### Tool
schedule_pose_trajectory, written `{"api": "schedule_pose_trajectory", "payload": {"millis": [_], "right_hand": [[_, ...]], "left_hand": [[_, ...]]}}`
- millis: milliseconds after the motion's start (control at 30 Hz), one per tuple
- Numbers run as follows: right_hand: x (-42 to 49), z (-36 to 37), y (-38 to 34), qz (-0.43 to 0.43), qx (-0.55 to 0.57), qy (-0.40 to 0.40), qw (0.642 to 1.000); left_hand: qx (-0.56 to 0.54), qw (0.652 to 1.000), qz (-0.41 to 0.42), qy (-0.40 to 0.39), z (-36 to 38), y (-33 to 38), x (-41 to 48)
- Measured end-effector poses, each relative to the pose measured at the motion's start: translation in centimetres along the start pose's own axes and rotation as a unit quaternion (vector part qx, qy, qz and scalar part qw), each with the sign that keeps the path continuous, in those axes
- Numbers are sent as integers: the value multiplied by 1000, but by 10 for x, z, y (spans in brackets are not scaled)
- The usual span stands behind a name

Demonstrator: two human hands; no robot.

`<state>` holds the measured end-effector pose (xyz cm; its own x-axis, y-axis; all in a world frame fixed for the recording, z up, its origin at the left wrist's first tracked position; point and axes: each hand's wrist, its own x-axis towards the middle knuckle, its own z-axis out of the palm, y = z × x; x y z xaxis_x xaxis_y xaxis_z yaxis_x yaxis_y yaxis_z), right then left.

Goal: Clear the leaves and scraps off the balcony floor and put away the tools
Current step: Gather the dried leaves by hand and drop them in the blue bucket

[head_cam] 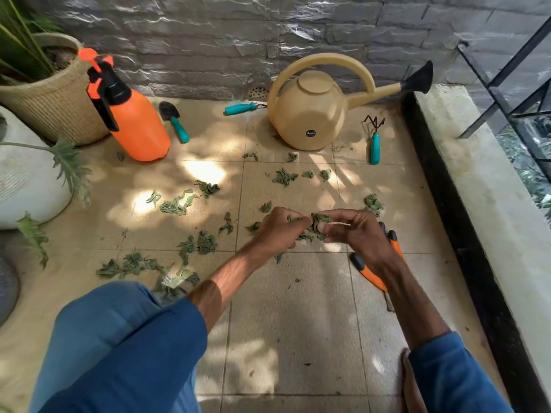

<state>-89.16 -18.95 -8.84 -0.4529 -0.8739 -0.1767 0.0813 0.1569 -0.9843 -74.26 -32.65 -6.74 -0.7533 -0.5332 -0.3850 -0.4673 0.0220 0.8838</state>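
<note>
Centrally, the left hand (278,226) and right hand (354,234) both pinch a clump of leaves (318,219). Scattered leaves (205,244) litter the tiles at left. The orange shears (369,274) lie partly hidden under the right wrist. Along the upper frame stand a sprayer (134,123), trowel (174,120), watering can (307,114) and hand rake (375,141). The can hides the head of a teal-handled tool (241,108), perhaps a fork.

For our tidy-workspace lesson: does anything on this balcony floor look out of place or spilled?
Yes. Leaf scraps lie scattered across the tiles, some pinched in the left hand and right hand. A trowel, hand rake and orange shears lie loose instead of stored.
</note>
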Motion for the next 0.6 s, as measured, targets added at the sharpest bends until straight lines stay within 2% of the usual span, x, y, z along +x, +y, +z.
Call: {"api": "schedule_pose_trajectory", "payload": {"millis": [167,267,333,400,500,600], "right_hand": [[3,8,-4,28,20,8,999],[7,11,-9,35,-5,-30,999],[10,15,-12,27,-21,-71,997],[13,21,-14,11,-35,-75,997],[20,31,-8,7,-22,-17,1000],[29,30,12,19,-38,22,999]], "left_hand": [[106,990,81,48,-4,-1,-1],[157,981,107,34,-9,-1,-2],[161,981,105,32,-11,-5,-1],[158,981,98,49,-15,-9,2],[171,978,70,96,-23,-12,4],[240,963,19,124,-39,-13,5]]}}
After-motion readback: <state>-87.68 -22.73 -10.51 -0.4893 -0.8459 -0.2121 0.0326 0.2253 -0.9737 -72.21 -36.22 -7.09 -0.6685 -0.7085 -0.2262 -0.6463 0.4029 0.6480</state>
